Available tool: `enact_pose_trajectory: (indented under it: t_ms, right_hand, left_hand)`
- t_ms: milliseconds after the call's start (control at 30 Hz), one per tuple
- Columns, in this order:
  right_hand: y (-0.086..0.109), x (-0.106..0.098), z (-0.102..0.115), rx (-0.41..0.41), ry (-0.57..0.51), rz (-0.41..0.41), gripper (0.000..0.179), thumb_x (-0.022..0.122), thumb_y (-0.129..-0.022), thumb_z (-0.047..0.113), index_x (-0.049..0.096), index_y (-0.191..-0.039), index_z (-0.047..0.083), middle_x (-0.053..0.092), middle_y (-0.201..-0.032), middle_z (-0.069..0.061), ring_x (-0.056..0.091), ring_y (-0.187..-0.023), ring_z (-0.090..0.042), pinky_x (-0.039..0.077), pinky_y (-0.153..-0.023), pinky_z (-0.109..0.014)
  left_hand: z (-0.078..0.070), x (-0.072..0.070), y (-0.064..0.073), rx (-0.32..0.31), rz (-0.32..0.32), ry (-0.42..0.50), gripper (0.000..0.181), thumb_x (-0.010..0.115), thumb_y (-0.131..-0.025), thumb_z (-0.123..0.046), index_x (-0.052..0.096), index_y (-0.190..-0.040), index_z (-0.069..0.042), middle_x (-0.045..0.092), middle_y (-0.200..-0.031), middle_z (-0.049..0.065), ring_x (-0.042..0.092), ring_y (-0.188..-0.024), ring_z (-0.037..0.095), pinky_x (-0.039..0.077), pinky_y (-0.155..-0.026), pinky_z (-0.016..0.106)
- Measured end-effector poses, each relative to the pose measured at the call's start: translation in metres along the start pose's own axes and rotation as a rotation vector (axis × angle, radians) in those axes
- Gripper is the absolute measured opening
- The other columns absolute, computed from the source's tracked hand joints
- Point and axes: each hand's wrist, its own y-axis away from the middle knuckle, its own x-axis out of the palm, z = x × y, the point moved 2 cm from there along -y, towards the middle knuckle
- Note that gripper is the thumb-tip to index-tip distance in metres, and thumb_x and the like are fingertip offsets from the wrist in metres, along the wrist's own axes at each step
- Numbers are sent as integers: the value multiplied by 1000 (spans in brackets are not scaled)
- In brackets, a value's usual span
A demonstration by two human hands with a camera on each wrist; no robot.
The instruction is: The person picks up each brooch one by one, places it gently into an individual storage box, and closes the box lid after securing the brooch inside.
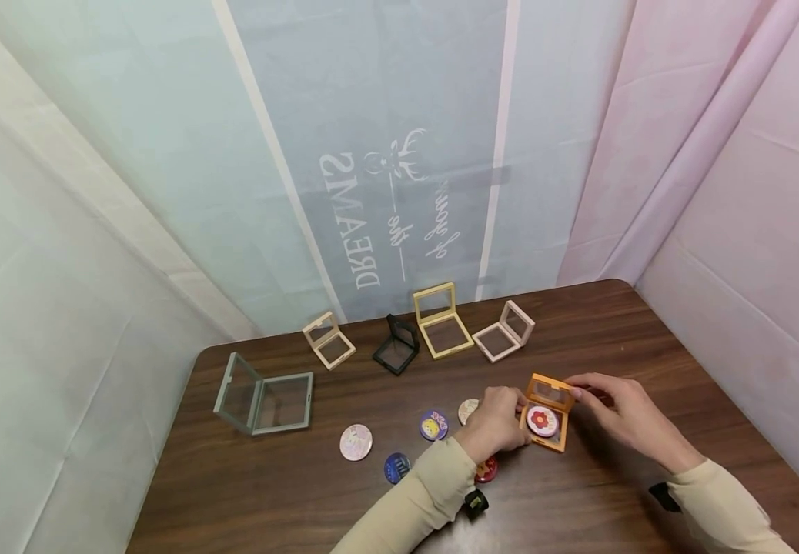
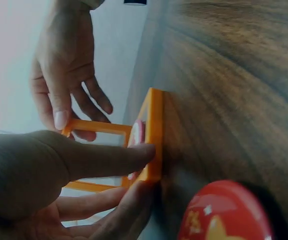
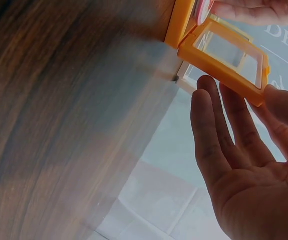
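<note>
A small orange display case [image 1: 546, 444] stands at the table's right with its lid swung up. Inside its base lies a round white badge with a red flower [image 1: 543, 421]. My left hand [image 1: 499, 419] grips the base at its left side, the thumb [image 2: 133, 156] along one side and fingers on the edge. At the lid's upper right corner, my right hand [image 1: 624, 415] pinches with thumb and finger, the other fingers spread loosely, as the right wrist view shows. A red badge [image 2: 224, 215] with a yellow figure lies under my left wrist.
Along the back stand several open cases: grey-green [image 1: 282, 428], beige [image 1: 344, 358], black [image 1: 402, 332], yellow [image 1: 453, 352] and pale pink [image 1: 527, 331]. Loose badges lie left of my left hand: pink [image 1: 356, 442], purple [image 1: 434, 425], blue [image 1: 396, 468] and cream [image 1: 467, 408].
</note>
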Motion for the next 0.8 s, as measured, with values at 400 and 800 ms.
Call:
enact_pose_trajectory:
  t_ms: [400,800]
  right_hand:
    - [9,-1,6,-83,-16,-17,26,78,-95,-1,79,-112,18,79,-103,6,69,-91,4,55,-73,-15]
    - [17,1,11,-103,-18,24,25,81,-93,1,76,-109,21,75,-103,12,68,-94,3,62,-74,-28]
  left_hand:
    - [-2,5,-3,-83,-4,56,44,100,-73,-19,75,-110,-19,68,-92,-13,60,-84,0,50,-67,19]
    - [-5,4,-1,-66,6,40,43,99,-76,-20,74,-110,-18,65,-90,-12,56,-79,1,48,-65,19]
